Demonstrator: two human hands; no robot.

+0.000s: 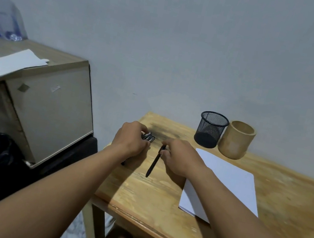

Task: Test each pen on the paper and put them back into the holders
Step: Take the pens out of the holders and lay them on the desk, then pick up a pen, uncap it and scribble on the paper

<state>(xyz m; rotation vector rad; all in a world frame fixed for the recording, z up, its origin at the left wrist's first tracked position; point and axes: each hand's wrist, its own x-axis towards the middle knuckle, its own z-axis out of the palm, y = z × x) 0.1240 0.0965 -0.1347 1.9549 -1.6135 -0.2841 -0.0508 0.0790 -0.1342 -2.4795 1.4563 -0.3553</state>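
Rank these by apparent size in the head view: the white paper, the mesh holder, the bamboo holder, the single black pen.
1. white paper
2. bamboo holder and mesh holder: nearly alike, not ranked
3. single black pen, the thinnest

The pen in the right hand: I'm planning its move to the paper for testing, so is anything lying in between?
Nothing visible does. The right hand pinches the black pen just left of the paper, with only bare table between. The mesh holder and bamboo holder stand beyond the paper's far edge, off that path.
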